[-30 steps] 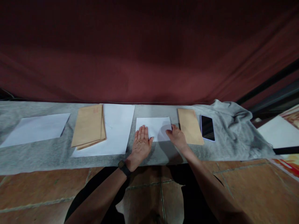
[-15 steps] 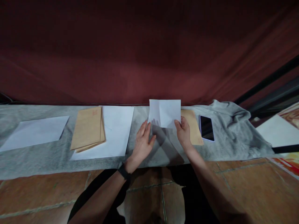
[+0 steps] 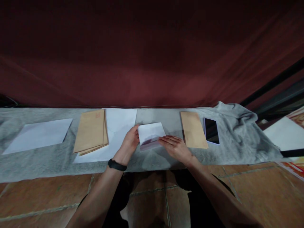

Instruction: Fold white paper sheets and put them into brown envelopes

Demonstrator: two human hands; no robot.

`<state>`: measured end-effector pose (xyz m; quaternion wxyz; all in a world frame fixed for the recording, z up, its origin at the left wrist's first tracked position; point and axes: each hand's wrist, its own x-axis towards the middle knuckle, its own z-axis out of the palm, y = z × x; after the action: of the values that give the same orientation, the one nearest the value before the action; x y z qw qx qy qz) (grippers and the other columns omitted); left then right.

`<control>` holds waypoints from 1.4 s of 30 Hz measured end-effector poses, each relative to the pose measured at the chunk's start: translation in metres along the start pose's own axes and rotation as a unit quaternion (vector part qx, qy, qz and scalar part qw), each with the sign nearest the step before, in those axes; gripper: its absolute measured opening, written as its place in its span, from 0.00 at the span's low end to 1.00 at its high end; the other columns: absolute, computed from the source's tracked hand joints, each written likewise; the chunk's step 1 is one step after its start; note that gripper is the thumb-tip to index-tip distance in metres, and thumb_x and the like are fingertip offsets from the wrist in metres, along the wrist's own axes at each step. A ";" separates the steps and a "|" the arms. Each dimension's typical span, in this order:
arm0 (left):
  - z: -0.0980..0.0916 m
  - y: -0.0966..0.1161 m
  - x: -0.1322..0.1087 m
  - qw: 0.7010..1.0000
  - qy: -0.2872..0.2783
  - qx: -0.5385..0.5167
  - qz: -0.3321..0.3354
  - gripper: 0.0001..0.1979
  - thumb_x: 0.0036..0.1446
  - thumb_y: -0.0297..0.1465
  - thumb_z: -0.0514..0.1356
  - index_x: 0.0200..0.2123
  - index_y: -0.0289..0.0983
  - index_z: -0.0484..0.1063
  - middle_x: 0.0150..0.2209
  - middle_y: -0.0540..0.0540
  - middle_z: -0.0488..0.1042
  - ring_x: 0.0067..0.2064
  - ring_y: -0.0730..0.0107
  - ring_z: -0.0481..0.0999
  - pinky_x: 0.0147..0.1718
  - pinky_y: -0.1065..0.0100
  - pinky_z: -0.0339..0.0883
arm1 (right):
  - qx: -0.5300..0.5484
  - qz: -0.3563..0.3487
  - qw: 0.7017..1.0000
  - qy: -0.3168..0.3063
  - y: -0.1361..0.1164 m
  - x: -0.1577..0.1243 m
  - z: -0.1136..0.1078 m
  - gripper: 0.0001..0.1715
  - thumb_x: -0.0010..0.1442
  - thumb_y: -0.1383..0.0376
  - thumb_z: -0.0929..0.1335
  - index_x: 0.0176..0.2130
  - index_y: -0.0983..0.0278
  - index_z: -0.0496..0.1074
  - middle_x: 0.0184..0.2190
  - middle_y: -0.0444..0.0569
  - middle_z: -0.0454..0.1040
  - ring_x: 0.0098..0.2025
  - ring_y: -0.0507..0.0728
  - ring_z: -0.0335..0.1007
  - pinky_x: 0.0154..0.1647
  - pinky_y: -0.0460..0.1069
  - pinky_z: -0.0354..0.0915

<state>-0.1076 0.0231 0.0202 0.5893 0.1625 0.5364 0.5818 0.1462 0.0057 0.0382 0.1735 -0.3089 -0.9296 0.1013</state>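
A folded sheet of white paper (image 3: 151, 131) lies low over the grey cloth between my hands, its near part in shadow. My left hand (image 3: 129, 142), with a dark band on its wrist, grips the left edge, fingertips curled at that side. My right hand (image 3: 177, 148) reaches over the paper's near right corner with its fingers stretched out together and touching the sheet. Its thumb is hidden. To the right of this hand is a single brown envelope (image 3: 194, 129). Left of my left hand, several brown envelopes (image 3: 89, 129) rest in a stack on white sheets (image 3: 122, 122).
A grey cloth (image 3: 152, 163) covers the long, narrow surface. A phone (image 3: 212, 130) lies right of the single envelope, near bunched cloth (image 3: 237, 117). More white paper (image 3: 39, 134) is at far left. A dark red curtain (image 3: 142, 63) hangs behind; tiled floor (image 3: 47, 193) shows below.
The white paper, raised before, is now lower, nearer me and folded smaller. My left hand has moved from open beside it to its left edge; my right hand has shifted left and flattened.
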 end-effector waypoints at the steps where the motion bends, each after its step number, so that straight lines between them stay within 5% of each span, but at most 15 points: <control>1: 0.000 0.000 0.001 1.000 -0.022 0.005 -0.013 0.16 0.45 0.36 0.69 0.37 0.35 0.76 0.32 0.46 0.81 0.33 0.65 0.80 0.31 0.67 0.71 | 0.000 -0.008 1.000 -0.010 -0.003 -0.001 0.000 0.23 0.70 0.71 0.64 0.59 0.57 0.76 0.58 0.48 0.78 0.58 0.58 0.76 0.63 0.54 0.68; 7: 0.013 -0.008 0.001 0.993 -0.023 0.083 0.084 0.18 0.33 0.30 0.72 0.34 0.34 0.79 0.28 0.48 0.81 0.28 0.66 0.77 0.30 0.67 0.69 | 0.029 -0.026 0.998 -0.055 -0.013 -0.005 0.006 0.18 0.73 0.64 0.63 0.55 0.54 0.77 0.51 0.45 0.82 0.51 0.55 0.79 0.56 0.49 0.70; 15: 0.022 -0.014 0.013 0.971 -0.030 0.142 0.187 0.21 0.48 0.35 0.68 0.46 0.35 0.78 0.37 0.46 0.83 0.37 0.61 0.81 0.40 0.62 0.74 | 0.050 -0.036 0.996 -0.065 -0.009 -0.007 0.009 0.18 0.71 0.67 0.64 0.54 0.55 0.78 0.57 0.43 0.78 0.57 0.55 0.75 0.61 0.51 0.67; 17: 0.021 -0.014 0.015 0.937 0.007 0.240 0.255 0.24 0.55 0.36 0.64 0.55 0.35 0.75 0.47 0.40 0.82 0.48 0.56 0.81 0.50 0.57 0.73 | 0.052 -0.017 0.995 -0.083 -0.008 -0.007 0.009 0.19 0.71 0.67 0.63 0.55 0.54 0.77 0.58 0.43 0.78 0.58 0.55 0.75 0.62 0.51 0.67; 20: 0.022 -0.014 0.007 0.822 -0.004 0.427 0.378 0.28 0.64 0.37 0.58 0.66 0.36 0.65 0.68 0.36 0.65 0.70 0.51 0.62 0.67 0.50 0.57 | 0.058 -0.006 0.993 -0.105 -0.007 -0.008 0.009 0.20 0.71 0.67 0.63 0.55 0.54 0.78 0.58 0.43 0.77 0.60 0.55 0.73 0.63 0.52 0.67; 24: 0.023 -0.026 -0.015 0.642 -0.185 0.626 0.403 0.27 0.72 0.40 0.48 0.71 0.43 0.59 0.76 0.45 0.50 0.77 0.60 0.44 0.73 0.50 0.39 | 0.066 -0.014 0.990 -0.122 -0.005 -0.009 0.011 0.22 0.68 0.69 0.65 0.57 0.56 0.76 0.62 0.45 0.74 0.65 0.57 0.68 0.68 0.54 0.62; 26: 0.022 -0.036 -0.021 0.589 -0.251 0.669 0.377 0.25 0.74 0.40 0.45 0.70 0.47 0.60 0.75 0.50 0.52 0.76 0.65 0.45 0.74 0.53 0.36 | 0.067 -0.019 0.989 -0.134 -0.004 -0.010 0.013 0.26 0.65 0.70 0.66 0.61 0.58 0.73 0.64 0.48 0.73 0.67 0.58 0.66 0.71 0.56 0.58; 31: 0.017 -0.051 -0.015 0.557 -0.256 0.704 0.358 0.25 0.74 0.42 0.44 0.70 0.49 0.60 0.74 0.51 0.55 0.76 0.67 0.48 0.74 0.53 0.35 | 0.073 -0.013 0.986 -0.148 0.000 -0.013 0.018 0.33 0.62 0.71 0.67 0.66 0.59 0.68 0.67 0.51 0.68 0.70 0.60 0.62 0.73 0.60 0.54; 42: 0.007 -0.041 -0.021 0.522 -0.216 0.748 0.348 0.28 0.73 0.46 0.48 0.72 0.46 0.56 0.75 0.46 0.50 0.76 0.60 0.45 0.74 0.50 0.35 | 0.093 0.014 0.987 -0.134 0.025 -0.027 0.013 0.33 0.63 0.73 0.68 0.65 0.58 0.69 0.68 0.52 0.66 0.70 0.61 0.62 0.74 0.63 0.55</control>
<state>-0.0754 -0.0027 -0.0015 0.0999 0.8381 0.5314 0.0722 0.1751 0.0076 0.0114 0.0743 -0.2878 -0.9267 0.2299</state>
